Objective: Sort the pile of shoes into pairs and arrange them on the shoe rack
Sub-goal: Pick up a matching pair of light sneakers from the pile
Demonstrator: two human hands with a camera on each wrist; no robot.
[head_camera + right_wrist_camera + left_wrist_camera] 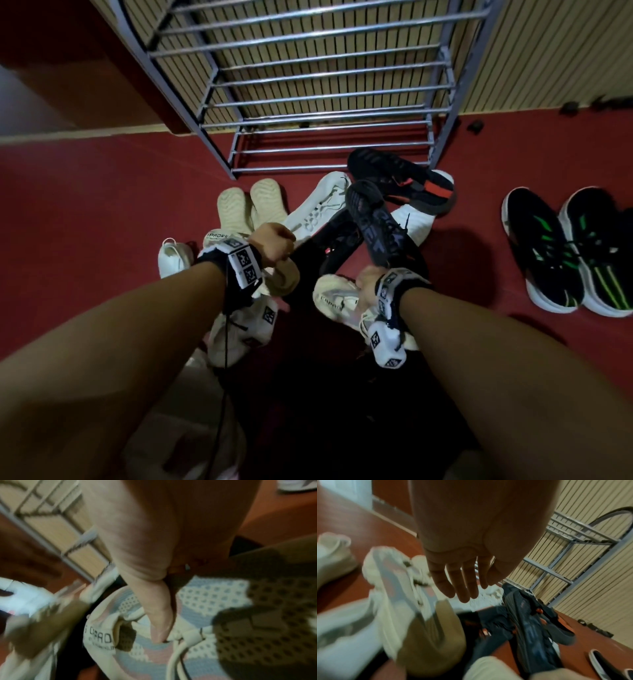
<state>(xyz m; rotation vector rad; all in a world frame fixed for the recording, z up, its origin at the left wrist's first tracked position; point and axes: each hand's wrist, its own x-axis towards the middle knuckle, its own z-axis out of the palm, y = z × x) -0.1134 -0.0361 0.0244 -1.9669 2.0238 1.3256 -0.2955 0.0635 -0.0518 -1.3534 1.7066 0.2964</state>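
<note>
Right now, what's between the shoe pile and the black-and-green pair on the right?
Bare red floor, nothing on it. The head view shows the black-and-green pair standing apart from the shoe pile.

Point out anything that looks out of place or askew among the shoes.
The pile before the rack is a jumble: two beige shoes lie soles up, and black shoes lie tilted across white ones. Only the green-striped pair stands neatly side by side. The rack holds no shoes.

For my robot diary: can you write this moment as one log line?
left hand: open, holding nothing | right hand: grips white sneaker | shoe rack: no shoes seen
</note>
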